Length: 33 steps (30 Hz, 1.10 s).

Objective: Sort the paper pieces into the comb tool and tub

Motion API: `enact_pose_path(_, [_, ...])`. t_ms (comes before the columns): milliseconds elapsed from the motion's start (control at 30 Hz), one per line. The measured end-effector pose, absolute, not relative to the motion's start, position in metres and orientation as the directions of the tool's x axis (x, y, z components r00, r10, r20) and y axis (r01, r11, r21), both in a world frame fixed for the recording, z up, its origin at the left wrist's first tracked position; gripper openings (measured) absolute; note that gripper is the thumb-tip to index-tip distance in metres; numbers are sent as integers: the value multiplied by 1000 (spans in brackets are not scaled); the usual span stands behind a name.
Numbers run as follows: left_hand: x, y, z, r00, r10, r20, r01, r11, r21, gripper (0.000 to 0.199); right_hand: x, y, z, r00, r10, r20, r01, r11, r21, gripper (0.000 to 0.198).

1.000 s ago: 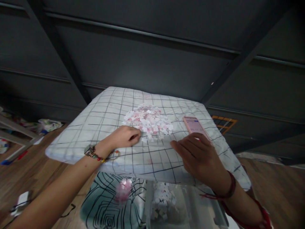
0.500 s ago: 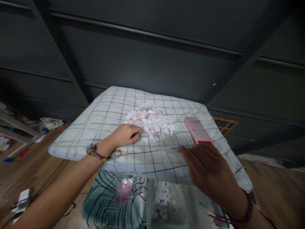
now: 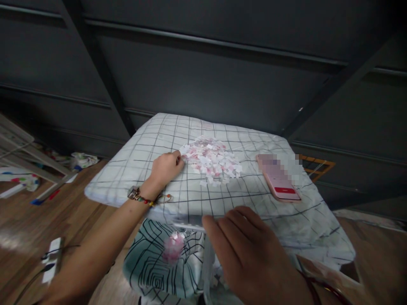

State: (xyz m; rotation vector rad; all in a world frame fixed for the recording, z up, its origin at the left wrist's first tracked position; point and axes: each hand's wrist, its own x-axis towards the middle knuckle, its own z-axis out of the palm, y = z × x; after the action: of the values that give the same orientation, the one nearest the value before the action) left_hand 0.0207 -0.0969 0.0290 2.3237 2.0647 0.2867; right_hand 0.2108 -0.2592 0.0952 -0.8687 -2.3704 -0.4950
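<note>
A heap of small white and pink paper pieces (image 3: 213, 159) lies on the checked cloth (image 3: 140, 154). At its left edge rests my left hand (image 3: 167, 167), fingers curled and closed; whatever is between the fingertips is hidden. My right hand (image 3: 249, 250) is over the near edge of the cloth, with the fingers pinched together. From its fingertips a thin pale strip (image 3: 187, 227) sticks out to the left, blurred by motion. Under the right hand is a clear plastic box (image 3: 207, 271) with paper pieces inside, mostly covered by the hand.
To the right on the cloth lies a pink phone (image 3: 280, 180), its screen lit. Below the front edge, a teal patterned fabric (image 3: 143, 271) carries a small pink and white clump (image 3: 174, 245). A power strip (image 3: 52, 259) is on the wooden floor. Dark panels (image 3: 206, 76) stand behind.
My right hand has moved left and toward me, away from the phone, carrying the pale strip over the cloth's near edge. The left hand has shifted slightly up along the heap's edge.
</note>
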Motion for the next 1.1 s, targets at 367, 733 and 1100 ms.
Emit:
enact_pose_path(367, [20,-96,26,125,989,77,985,-133,107,34,251,-248,97,-641,505,578,721,655,227,24])
enact_pose_path(733, [20,-96,28,127,987,102,986,-137,99,34,320,-190,72,-545,516,661,804,545,238,24])
enact_pose_path(1100, [19,-94,30,162,980,112,978,-174,114,31,322,-182,59,-541,399,740,770,590,244,42])
